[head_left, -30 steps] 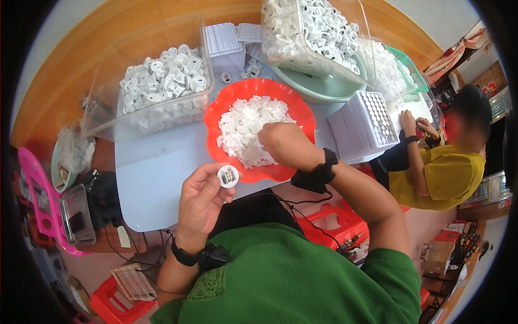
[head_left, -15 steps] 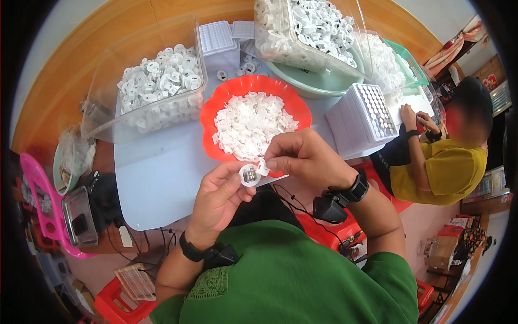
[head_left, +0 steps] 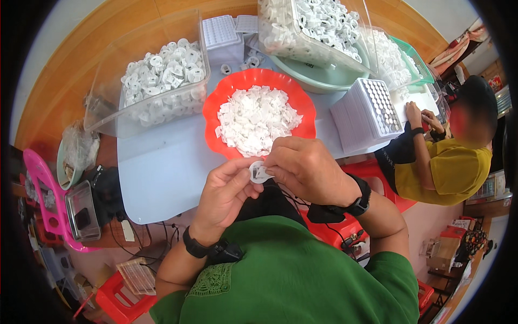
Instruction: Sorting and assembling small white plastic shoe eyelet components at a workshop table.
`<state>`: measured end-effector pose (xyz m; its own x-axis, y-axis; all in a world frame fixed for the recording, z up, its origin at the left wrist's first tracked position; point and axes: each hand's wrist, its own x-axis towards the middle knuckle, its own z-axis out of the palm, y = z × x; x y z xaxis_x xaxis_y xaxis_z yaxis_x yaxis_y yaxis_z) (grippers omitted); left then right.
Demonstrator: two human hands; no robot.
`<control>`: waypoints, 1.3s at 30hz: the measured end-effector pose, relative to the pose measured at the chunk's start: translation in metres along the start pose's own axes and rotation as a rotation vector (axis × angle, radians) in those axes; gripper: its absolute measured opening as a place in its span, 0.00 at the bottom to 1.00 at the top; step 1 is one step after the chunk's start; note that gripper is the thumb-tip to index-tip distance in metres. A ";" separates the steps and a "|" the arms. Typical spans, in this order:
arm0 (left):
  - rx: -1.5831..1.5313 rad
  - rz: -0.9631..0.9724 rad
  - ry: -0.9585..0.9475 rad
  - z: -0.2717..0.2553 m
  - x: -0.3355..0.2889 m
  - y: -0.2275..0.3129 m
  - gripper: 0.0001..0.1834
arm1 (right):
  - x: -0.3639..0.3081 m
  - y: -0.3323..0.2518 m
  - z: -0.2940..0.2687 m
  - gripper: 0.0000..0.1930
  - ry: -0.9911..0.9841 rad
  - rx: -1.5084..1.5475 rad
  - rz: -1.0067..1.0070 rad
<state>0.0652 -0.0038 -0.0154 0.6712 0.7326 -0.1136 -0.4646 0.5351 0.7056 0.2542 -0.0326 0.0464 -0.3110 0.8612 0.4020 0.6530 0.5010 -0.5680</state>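
Just in front of the red scalloped bowl (head_left: 306, 108), my left hand (head_left: 226, 186) pinches a round white plastic part (head_left: 258, 172) by its left edge. A dark opening shows on its face. My right hand (head_left: 313, 171) is closed at the part's right side, its thumb and forefinger on a small white piece (head_left: 263, 174) that lies against the face. The fingertips hide some of that piece. Many small flat white pieces (head_left: 256, 119) are heaped in the bowl.
A clear bin (head_left: 108, 121) of round white parts stands left; another clear bin (head_left: 302, 46) leans over a pale green basin (head_left: 324, 83). Stacked white trays (head_left: 356, 121) stand right of the bowl. A co-worker in a yellow shirt (head_left: 448, 175) sits at the far right.
My right hand has brought the small white piece from the round part's upper right edge onto its face. The metallic inside, seen before, is now largely covered.
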 end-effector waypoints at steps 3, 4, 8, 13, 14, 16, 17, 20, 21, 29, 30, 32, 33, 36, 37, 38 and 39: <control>0.036 -0.007 0.019 0.000 0.000 -0.001 0.14 | -0.001 0.001 0.002 0.03 -0.004 -0.017 -0.007; 0.042 -0.012 0.018 0.000 0.000 -0.001 0.14 | -0.001 0.000 0.002 0.03 -0.005 -0.016 -0.006; 0.075 -0.010 0.055 0.003 0.001 -0.002 0.14 | -0.001 -0.001 0.002 0.04 -0.060 -0.082 0.013; 0.075 -0.002 0.039 0.001 0.000 -0.003 0.14 | -0.002 -0.001 0.006 0.04 -0.030 -0.070 0.017; 0.074 -0.002 0.039 0.002 0.000 -0.003 0.14 | -0.003 0.000 0.008 0.04 -0.006 -0.043 0.027; 0.092 0.001 0.042 0.002 0.000 -0.002 0.14 | -0.006 0.000 0.012 0.05 0.018 -0.017 0.037; 0.092 0.001 0.042 0.003 0.000 -0.002 0.14 | -0.008 0.000 0.014 0.06 0.052 0.052 0.121; 0.106 0.036 0.031 0.004 0.000 -0.001 0.14 | -0.011 -0.003 0.017 0.07 0.107 0.129 0.216; 0.212 0.078 0.023 0.005 0.000 -0.001 0.14 | -0.012 -0.004 0.018 0.08 0.129 0.136 0.227; 0.455 0.225 0.133 0.019 -0.004 -0.007 0.14 | -0.023 -0.010 0.038 0.08 0.318 0.211 0.231; 0.504 0.254 0.147 0.021 -0.005 -0.008 0.13 | -0.024 -0.010 0.039 0.08 0.337 0.181 0.187; 0.557 0.283 0.156 0.022 -0.005 -0.008 0.13 | -0.024 -0.012 0.042 0.08 0.367 0.199 0.180; 0.593 0.334 0.156 0.022 -0.004 -0.008 0.13 | -0.024 -0.014 0.044 0.07 0.394 0.216 0.175; 0.687 0.439 0.148 0.023 -0.005 -0.007 0.12 | -0.024 -0.016 0.047 0.07 0.408 0.243 0.156; 0.742 0.494 0.138 0.023 -0.006 -0.007 0.12 | -0.025 -0.015 0.047 0.07 0.414 0.241 0.156; 0.744 0.495 0.132 0.024 -0.006 -0.007 0.12 | -0.026 -0.014 0.047 0.07 0.412 0.237 0.130; 0.748 0.495 0.132 0.025 -0.006 -0.007 0.12 | -0.027 -0.014 0.046 0.07 0.411 0.231 0.104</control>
<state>0.0787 -0.0224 -0.0019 0.4012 0.8731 0.2771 -0.1553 -0.2333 0.9599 0.2219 -0.0584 0.0107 0.0771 0.8256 0.5590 0.4809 0.4604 -0.7462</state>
